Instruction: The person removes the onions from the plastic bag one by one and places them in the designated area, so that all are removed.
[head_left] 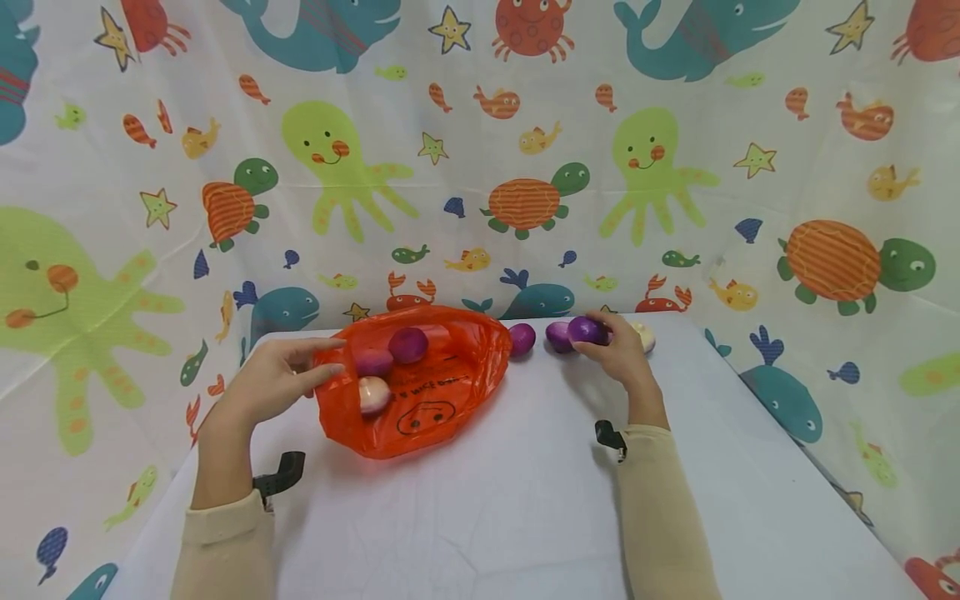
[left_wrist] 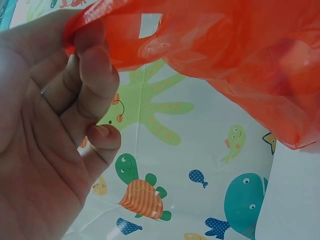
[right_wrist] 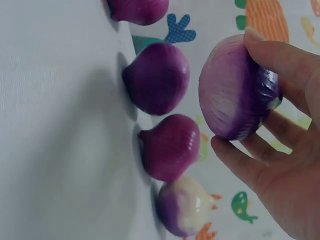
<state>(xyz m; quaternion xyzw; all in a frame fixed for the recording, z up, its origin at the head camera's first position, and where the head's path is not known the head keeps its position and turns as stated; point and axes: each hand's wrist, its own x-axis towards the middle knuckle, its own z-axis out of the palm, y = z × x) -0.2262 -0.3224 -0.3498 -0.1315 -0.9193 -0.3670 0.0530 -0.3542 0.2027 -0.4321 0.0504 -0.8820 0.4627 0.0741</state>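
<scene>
The left hand (head_left: 273,379) pinches the rim of the orange bag (head_left: 420,383) at the bag's 9 o'clock side, holding its mouth open; three onions lie inside. At the bag's 2 o'clock, near the table's (head_left: 525,500) far edge, the right hand (head_left: 618,350) curls around a purple onion (head_left: 587,330), lifted just above the row of loose onions (right_wrist: 165,145). The bag's mouth lies toward 9 o'clock from that hand, the nearer hand being the right.
</scene>
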